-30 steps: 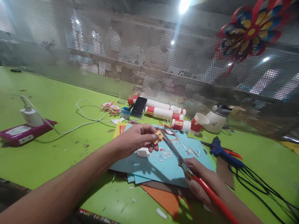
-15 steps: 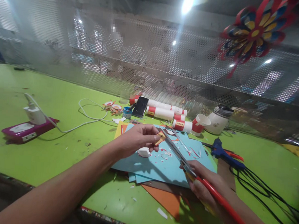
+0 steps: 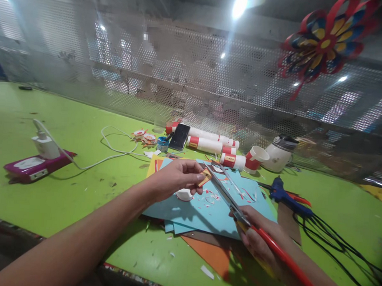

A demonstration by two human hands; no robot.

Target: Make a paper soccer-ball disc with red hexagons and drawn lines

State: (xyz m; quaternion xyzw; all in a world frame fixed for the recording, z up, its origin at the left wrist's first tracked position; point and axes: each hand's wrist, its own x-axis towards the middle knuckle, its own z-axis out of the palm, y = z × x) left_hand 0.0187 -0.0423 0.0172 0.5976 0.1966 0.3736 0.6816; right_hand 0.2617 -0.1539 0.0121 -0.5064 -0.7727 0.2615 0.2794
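My left hand (image 3: 175, 179) pinches a small orange and red paper piece (image 3: 205, 176) above the light blue paper sheet (image 3: 206, 211). My right hand (image 3: 258, 239) grips long scissors (image 3: 229, 198) by their red handles. The blades point up and left, and their tips meet the paper piece. Small red and white paper scraps (image 3: 211, 197) lie on the blue sheet under the blades, with a small white cap (image 3: 184, 195) below my left hand. Orange (image 3: 214, 255) and brown sheets stick out from under the blue one.
On the green table (image 3: 76, 187) stand white and red glue tubes (image 3: 207, 143), a phone (image 3: 179, 136), a white jar (image 3: 279, 154), a blue glue gun (image 3: 283, 195) with black cables (image 3: 334, 244), and a purple box (image 3: 35, 165) with a white charger (image 3: 43, 145). A paper flower (image 3: 325, 39) hangs on the mesh wall.
The view has shifted slightly. My left hand turned the paper piece a little against the scissor blades; both hands stay in nearly the same place.
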